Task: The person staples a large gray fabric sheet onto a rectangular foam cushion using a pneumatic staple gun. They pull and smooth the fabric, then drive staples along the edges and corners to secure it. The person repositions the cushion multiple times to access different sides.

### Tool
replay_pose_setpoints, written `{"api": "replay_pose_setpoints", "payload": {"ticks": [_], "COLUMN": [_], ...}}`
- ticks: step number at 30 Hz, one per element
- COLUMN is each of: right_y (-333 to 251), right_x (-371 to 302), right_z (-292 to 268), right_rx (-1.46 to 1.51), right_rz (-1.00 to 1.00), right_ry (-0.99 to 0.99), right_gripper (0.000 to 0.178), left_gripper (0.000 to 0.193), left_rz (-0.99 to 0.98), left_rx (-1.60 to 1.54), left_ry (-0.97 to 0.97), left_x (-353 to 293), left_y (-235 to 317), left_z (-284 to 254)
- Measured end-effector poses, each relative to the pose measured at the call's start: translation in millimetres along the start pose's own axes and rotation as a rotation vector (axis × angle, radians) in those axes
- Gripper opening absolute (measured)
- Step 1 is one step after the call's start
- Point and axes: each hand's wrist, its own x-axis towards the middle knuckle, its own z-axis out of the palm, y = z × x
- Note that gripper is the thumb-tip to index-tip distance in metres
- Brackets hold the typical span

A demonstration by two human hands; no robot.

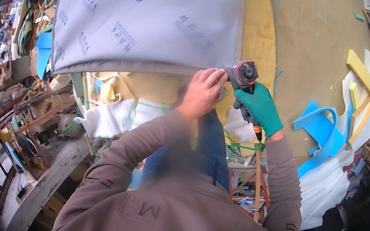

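Note:
A large panel covered in pale grey printed fabric (155,23) lies in front of me, its darker edge toward my body. My bare left hand (203,92) is closed on the near edge by the right corner, fingers pressed together over the fabric. In my right hand (263,108), in a green glove, is a black and red pneumatic staple gun (244,73). Its head meets the panel's near right corner, right beside my left fingertips. A green air hose (246,147) runs from the orange fitting under its handle. The tool's nose is hidden.
A plywood strip (260,32) lies along the panel's right side. Blue foam strips (325,129), yellow foam pieces (361,73) and white wadding (324,192) are heaped at the right. White batting (112,115) hangs below the panel. Scraps and wooden frames (40,117) crowd the left.

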Motion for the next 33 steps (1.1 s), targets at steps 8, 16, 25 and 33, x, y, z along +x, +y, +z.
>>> {"api": "replay_pose_setpoints", "payload": {"ticks": [8,16,25,33], "right_y": [-5.4,1.9,-9.0,-5.2], "right_x": [-5.6,0.5,4.6,-9.3], "right_z": [3.4,-3.9,16.6,24.5], "right_rx": [-0.035,-0.029,-0.008,-0.038], "right_rz": [0.034,-0.040,-0.075,-0.024], "right_ry": [0.012,-0.011,0.035,0.103], "right_gripper": [0.024,0.027,0.022,0.024], "left_gripper": [0.022,0.031,0.030,0.033], "left_rz": [-1.172,-1.307,-1.274,-1.266], "left_rx": [-1.134,-1.171,-1.054,-1.034], "left_ry": [0.262,0.230,0.365,0.358], "left_x": [-9.2,20.4,28.0,26.4], "left_y": [2.6,-4.8,0.4,0.8], "left_z": [-18.0,-17.2,-9.0,-8.2]}}
